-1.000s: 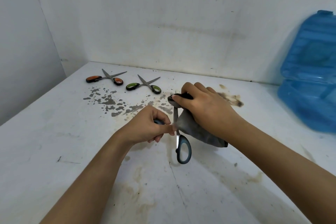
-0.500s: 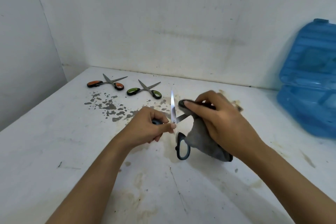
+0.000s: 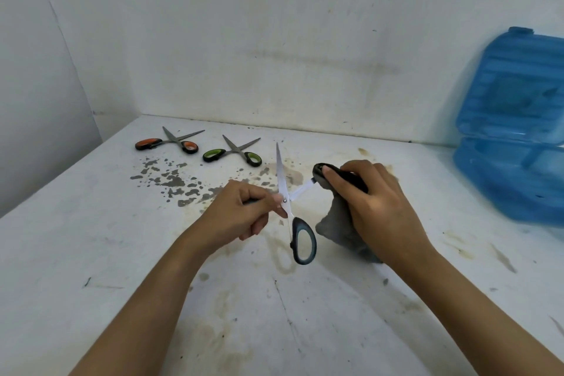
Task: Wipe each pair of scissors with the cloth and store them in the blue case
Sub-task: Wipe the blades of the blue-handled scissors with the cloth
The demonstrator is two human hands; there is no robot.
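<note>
Blue-handled scissors (image 3: 285,195) splayed, tip away.

A bare workroom corner: stained white table (image 3: 91,253) against scuffed white walls (image 3: 274,40).

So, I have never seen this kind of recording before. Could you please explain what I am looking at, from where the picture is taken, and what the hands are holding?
There is no machine here. A person wears a wide-angle camera on the head, so you look forward and down at their own two arms.

The left hand holds the blue-handled scissors near the pivot, blades spread open, one pointing up. The right hand grips a grey cloth wrapped over the tip of the other blade, to wipe it.

On the stained white table, far left, lie two more pairs, both open: the orange-handled scissors and the green-handled scissors. At the right stands the blue case, lid raised, where the wiped scissors should go. What it contains is not clear.
</note>
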